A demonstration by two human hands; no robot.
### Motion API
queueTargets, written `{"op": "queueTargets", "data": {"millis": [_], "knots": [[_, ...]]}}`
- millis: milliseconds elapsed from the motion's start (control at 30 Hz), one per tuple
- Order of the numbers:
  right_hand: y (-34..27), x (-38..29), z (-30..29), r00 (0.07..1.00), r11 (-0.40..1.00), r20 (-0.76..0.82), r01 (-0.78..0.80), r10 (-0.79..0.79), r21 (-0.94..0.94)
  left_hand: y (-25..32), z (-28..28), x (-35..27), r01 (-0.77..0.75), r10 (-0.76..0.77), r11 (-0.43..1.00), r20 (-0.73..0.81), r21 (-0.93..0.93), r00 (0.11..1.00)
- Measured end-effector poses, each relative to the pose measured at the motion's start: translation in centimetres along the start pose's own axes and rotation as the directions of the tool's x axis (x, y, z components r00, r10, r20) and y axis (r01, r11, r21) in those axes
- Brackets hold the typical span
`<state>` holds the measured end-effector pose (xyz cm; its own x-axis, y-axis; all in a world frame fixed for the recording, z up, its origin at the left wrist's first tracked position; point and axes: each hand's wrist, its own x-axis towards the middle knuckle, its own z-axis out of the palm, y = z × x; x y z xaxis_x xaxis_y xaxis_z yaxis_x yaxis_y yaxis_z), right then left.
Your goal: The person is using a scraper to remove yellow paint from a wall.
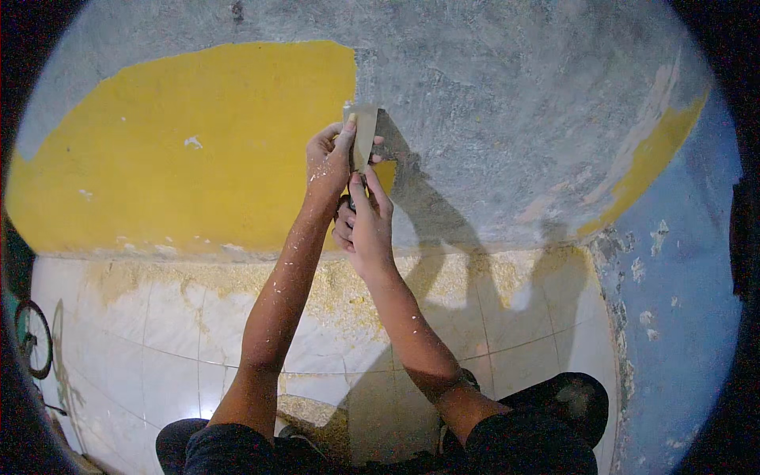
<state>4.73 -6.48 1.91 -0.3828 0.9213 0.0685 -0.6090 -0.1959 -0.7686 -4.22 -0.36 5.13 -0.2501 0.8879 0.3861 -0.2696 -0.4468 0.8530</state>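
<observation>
Both hands are on one scraper (366, 133), a putty knife with a wide metal blade pointing towards the wall. My left hand (329, 157) holds the blade, its thumb along the near face and fingertips showing past the right edge. My right hand (369, 222) is wrapped round the dark handle, with thumb and forefinger at the blade's narrow base. White flecks dot both forearms. Behind the blade, the yellow paint (237, 148) on the wall ends at a ragged edge beside bare grey plaster (504, 119). Whether the blade touches the wall I cannot tell.
Yellow paint flakes (350, 291) lie on the white floor tiles (172, 320) along the wall's foot. A blue wall (677, 285) with chipped patches stands at the right. A wheel (35, 338) shows at the far left. My bent knees (570, 404) frame the floor below.
</observation>
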Motion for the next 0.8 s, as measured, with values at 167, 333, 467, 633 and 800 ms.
{"op": "queueTargets", "data": {"millis": [167,333,467,633,800], "knots": [[0.7,0.0,1.1,0.997,0.999,-0.074,0.018,-0.014,0.043,0.2,-0.7,0.4,0.015,-0.015,1.0,0.008,0.0,1.0],[0.2,0.3,1.7,0.998,0.996,-0.049,0.036,-0.033,0.082,0.8,-0.1,1.3,0.009,-0.009,0.998,0.009,-0.057,1.0],[0.2,0.4,2.3,0.998,0.995,-0.054,0.027,-0.022,0.1,0.7,-0.4,1.7,-0.013,0.014,0.994,0.014,-0.105,1.0],[-1.6,1.3,3.2,0.996,0.994,-0.057,0.069,-0.064,0.083,3.2,1.0,3.2,-0.053,0.056,0.995,0.038,-0.082,0.998],[-3.4,1.4,4.0,0.997,0.994,-0.051,0.062,-0.057,0.086,4.4,2.3,4.3,-0.129,0.134,0.987,0.043,-0.1,0.99]]}}
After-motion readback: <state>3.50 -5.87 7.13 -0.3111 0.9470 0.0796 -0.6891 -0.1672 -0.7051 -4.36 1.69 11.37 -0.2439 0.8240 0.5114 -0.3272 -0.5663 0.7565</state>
